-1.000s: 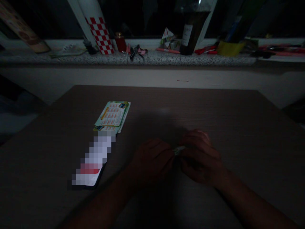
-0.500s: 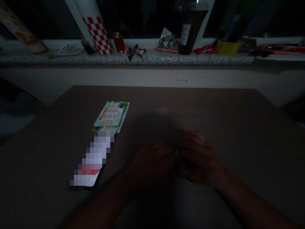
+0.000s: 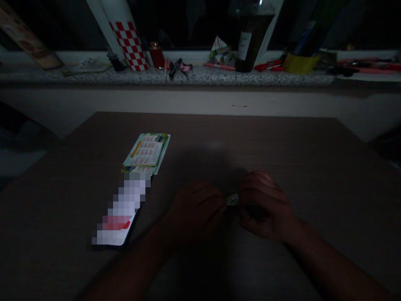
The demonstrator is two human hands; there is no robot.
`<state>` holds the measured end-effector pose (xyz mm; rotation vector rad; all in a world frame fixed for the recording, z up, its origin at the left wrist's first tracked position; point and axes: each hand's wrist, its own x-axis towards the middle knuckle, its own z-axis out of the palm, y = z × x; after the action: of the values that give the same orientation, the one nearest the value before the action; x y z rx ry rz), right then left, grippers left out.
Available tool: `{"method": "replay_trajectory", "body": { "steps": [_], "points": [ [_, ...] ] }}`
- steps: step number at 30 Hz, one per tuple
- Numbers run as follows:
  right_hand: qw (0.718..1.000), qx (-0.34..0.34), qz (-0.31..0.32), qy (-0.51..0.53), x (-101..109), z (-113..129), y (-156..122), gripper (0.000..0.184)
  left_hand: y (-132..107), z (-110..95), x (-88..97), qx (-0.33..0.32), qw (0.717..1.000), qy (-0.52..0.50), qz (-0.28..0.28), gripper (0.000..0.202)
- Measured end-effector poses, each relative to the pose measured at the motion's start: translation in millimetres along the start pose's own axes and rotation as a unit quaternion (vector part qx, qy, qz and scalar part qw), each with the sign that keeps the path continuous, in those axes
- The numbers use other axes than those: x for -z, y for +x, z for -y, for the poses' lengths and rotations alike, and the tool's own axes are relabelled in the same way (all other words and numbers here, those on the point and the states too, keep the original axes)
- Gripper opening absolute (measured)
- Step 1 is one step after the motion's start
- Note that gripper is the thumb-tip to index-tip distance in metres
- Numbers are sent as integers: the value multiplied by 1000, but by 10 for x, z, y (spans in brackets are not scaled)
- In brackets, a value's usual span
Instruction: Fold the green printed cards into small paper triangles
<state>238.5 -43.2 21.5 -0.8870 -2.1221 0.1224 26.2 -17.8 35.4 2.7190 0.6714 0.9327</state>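
The left hand (image 3: 199,209) and right hand (image 3: 267,205) both pinch a small printed paper (image 3: 232,200) — handling seemingly unfinished — with stacked calendar cards (image 3: 145,150) lying beyond the left.

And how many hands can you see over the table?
2. The left hand is between the phone and the right hand; a small paper is between the two hands. No other hand shows, though it's dark.

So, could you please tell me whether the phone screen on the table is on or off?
On: the phone screen shines bright against the dark table, though much of it is pixelated.
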Motion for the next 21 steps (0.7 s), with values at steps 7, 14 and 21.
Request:
{"method": "replay_trajectory", "body": {
  "steps": [7,14,21],
  "points": [
    [999,26,-11,16,-51,8,0,15,0,-44,-19,10,1000,3,19,6],
    [999,38,-9,6,-72,13,-12,14,10,-65,-54,1,1000,-5,6,4],
    [999,46,-4,12,-117,19,-41,8,29,-58,-104,-11,1000,-7,22,8]
  ]
}}
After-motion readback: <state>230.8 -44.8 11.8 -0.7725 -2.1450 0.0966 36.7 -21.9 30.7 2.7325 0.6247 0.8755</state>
